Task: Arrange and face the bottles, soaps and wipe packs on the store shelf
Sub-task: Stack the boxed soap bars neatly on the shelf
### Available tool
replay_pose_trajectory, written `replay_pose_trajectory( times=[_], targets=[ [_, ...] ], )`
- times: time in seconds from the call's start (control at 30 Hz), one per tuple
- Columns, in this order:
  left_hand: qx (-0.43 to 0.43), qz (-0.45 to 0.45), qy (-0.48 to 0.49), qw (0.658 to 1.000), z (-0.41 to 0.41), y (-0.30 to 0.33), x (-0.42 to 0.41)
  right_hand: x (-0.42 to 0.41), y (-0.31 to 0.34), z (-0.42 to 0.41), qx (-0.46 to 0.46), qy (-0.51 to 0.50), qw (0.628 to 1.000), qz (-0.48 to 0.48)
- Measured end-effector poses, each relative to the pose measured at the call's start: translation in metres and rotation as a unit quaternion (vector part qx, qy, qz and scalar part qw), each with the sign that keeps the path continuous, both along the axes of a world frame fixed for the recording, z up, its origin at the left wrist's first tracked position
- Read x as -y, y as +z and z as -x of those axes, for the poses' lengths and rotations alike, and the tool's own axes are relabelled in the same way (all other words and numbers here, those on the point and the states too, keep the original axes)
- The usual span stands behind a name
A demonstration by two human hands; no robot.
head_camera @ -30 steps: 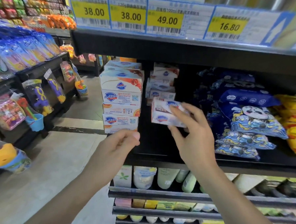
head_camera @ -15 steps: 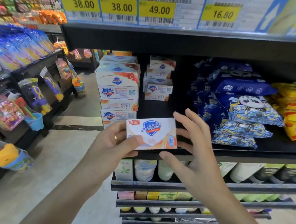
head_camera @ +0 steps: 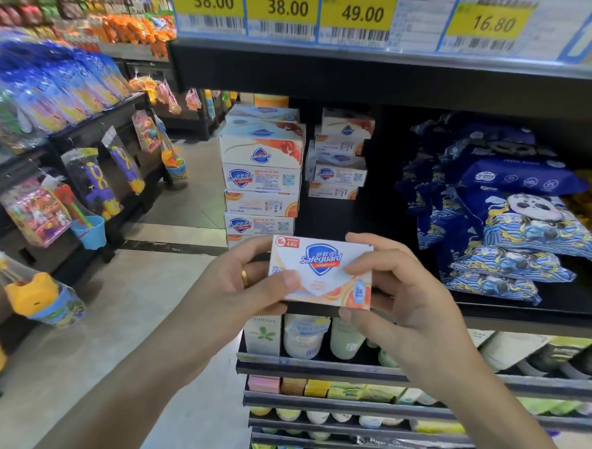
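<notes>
Head view: both hands' fingers (head_camera: 362,265) pinch one soap box (head_camera: 321,274) (label facing out) before the shelf (head_camera: 549,314).

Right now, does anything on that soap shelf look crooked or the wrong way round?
Yes. In the tall soap stack, the top front box shows its logo upside down. The shorter stack behind sits unevenly, boxes skewed. Both hands, left and right, hold one soap box upright.
</notes>
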State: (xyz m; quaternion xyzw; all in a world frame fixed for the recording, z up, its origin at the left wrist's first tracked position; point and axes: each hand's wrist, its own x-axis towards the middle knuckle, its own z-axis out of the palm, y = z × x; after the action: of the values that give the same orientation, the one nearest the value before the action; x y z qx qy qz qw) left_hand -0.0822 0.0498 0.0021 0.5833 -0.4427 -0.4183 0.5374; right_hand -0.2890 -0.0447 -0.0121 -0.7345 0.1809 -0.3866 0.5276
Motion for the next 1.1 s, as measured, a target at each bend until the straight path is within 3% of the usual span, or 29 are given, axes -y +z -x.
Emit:
replay_pose_trajectory(
  times=[0.1, 0.17, 0.37, 0.47, 0.67, 0.77, 0.97, 1.1],
  targets=[
    [-0.043, -0.003, 0.036, 0.998, -0.012, -0.003, 0.004, 0.001, 0.002, 0.0, 0.036, 0.006, 0.997, -0.07],
    [-0.025, 0.025, 0.048, 0.998, -0.018, -0.008, 0.005, 0.002, 0.005, 0.002, 0.058, 0.006, 0.991, -0.118],
    [0.235, 0.128, 0.032, 0.963, -0.012, -0.011, -0.001, 0.003, 0.012, 0.002, 0.037, 0.004, 0.979, -0.199],
    [0.278, 0.159, 0.013, 0.947, -0.01, -0.009, 0.004, 0.003, 0.012, 0.0, 0.028, 0.001, 0.973, -0.228],
    [0.289, 0.176, 0.023, 0.941, -0.008, -0.006, 0.007, 0.002, 0.016, -0.003, 0.031, 0.002, 0.951, -0.306],
    [0.253, 0.138, 0.018, 0.957, -0.005, -0.006, 0.006, 0.002, 0.016, -0.004, 0.018, -0.006, 0.949, -0.315],
    [0.185, 0.097, 0.012, 0.978, -0.005, -0.008, 0.006, 0.004, 0.012, -0.003, -0.053, -0.029, 0.967, -0.248],
    [0.115, 0.084, 0.016, 0.99, -0.004, -0.007, 0.007, 0.004, 0.01, -0.001, -0.051, -0.043, 0.984, -0.168]
  ],
)
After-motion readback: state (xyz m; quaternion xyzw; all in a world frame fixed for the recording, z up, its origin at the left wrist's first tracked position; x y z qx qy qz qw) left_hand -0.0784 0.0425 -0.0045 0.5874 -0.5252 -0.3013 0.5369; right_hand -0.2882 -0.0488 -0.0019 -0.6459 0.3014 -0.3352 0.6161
